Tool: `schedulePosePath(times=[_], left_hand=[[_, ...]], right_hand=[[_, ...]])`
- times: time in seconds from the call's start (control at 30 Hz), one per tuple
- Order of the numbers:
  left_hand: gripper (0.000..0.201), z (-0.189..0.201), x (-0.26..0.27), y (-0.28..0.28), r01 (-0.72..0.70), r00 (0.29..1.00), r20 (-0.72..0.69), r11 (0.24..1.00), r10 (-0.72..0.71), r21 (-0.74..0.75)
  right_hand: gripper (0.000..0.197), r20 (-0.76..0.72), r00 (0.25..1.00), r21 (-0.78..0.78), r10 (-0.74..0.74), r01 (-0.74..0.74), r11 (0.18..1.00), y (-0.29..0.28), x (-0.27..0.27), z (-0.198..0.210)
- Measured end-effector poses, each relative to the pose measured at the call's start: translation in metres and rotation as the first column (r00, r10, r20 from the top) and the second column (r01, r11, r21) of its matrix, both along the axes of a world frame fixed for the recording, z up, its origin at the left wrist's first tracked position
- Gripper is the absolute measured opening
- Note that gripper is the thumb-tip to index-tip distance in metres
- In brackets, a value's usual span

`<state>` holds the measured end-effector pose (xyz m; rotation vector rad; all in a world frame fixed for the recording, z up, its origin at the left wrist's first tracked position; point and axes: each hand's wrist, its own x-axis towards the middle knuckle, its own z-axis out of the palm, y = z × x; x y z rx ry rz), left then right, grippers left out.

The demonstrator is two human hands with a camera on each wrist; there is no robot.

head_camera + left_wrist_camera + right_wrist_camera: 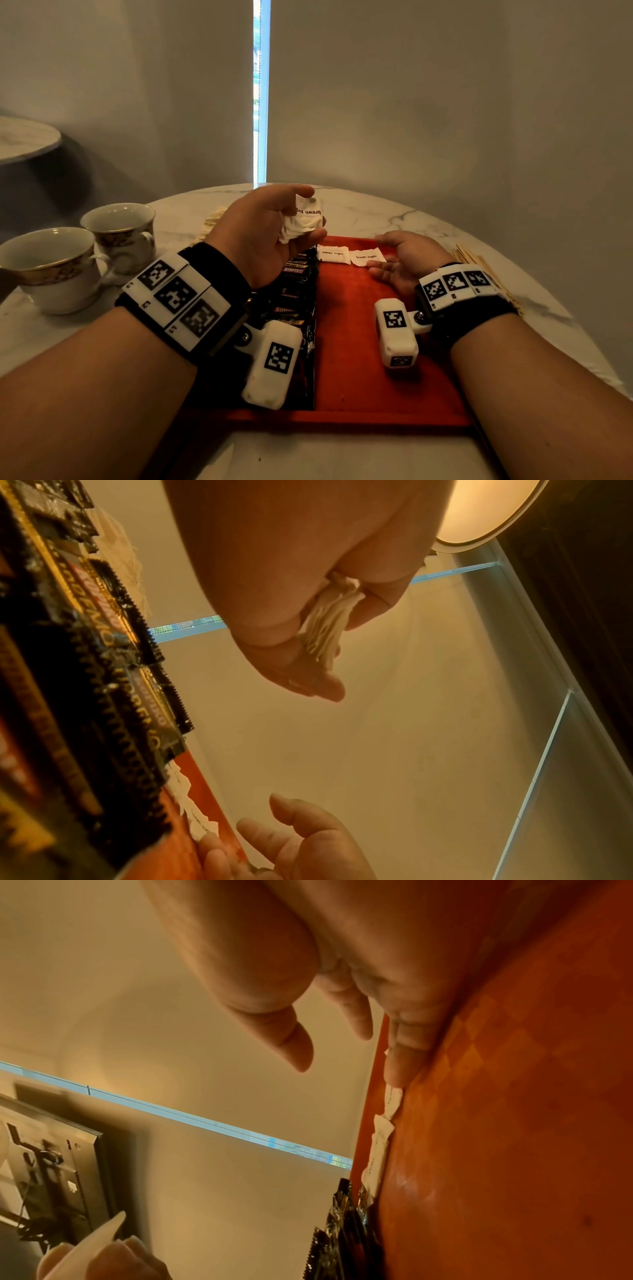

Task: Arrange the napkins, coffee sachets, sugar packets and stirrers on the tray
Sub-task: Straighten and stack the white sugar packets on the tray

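Note:
My left hand is raised above the tray's far left and grips a bunch of white brown-sugar packets; the left wrist view shows the same bunch edge-on between thumb and fingers. The red tray carries a row of black coffee sachets down its left side. Two sugar packets lie side by side along its far edge. My right hand lies open over the tray with its fingertips on the right-hand packet. Wooden stirrers lie on the table right of the tray.
Two gold-rimmed teacups stand on the marble table at the left. A pale stack, perhaps napkins, lies behind my left hand. Grey blinds close off the back. The tray's middle and right are bare red.

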<state>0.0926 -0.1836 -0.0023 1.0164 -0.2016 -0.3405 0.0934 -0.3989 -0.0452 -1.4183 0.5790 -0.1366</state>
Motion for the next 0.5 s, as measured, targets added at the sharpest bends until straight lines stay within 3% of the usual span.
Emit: schedulePosePath(times=[0.17, 0.3, 0.4, 0.5], left_hand=[[0.031, -0.003, 0.002, -0.001, -0.008, 1.000, 0.011, 1.000, 0.008, 0.004], [0.033, -0.005, 0.005, -0.001, -0.007, 1.000, 0.021, 1.000, 0.006, 0.018], [0.038, -0.004, 0.005, 0.000, 0.015, 0.999, 0.037, 0.999, -0.016, 0.033], [0.039, -0.002, 0.002, 0.000, -0.005, 0.998, 0.056, 0.998, 0.001, 0.061]], right_hand=[[0.023, -0.002, 1.000, -0.004, -0.025, 0.025, 1.000, 0.001, 0.000, 0.001], [0.007, 0.010, 0.998, -0.018, -0.056, 0.056, 0.998, 0.002, -0.002, 0.002], [0.009, 0.107, 0.986, -0.005, -0.128, 0.130, 0.992, 0.000, -0.004, 0.006], [0.025, 0.279, 0.959, 0.110, -0.040, 0.010, 0.994, 0.006, -0.010, 0.016]])
